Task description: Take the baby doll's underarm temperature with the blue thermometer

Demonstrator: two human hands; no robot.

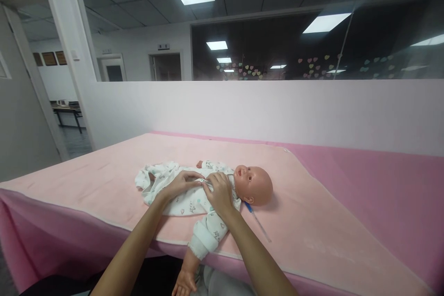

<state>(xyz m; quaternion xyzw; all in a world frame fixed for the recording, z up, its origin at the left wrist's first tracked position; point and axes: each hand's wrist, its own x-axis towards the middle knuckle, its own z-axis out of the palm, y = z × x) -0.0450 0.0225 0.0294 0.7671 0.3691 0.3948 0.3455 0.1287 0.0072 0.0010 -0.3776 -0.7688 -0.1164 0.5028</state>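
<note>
A baby doll (255,185) lies on its back on a pink-covered table, its head toward the right. It wears a white printed garment (190,204). My left hand (183,183) and my right hand (219,190) meet on the doll's chest, fingertips pinching the front of the garment. The small spot between the fingertips is partly hidden. One sleeved doll arm hangs over the near table edge, its hand (185,282) below. Beside the doll's neck lies a thin clear stick with a blue end (249,207).
A peach cloth (312,222) covers the table over a darker pink cloth (388,185). Behind it stands a white wall (260,111) with windows above. An open doorway at the left shows a desk (67,108) in another room.
</note>
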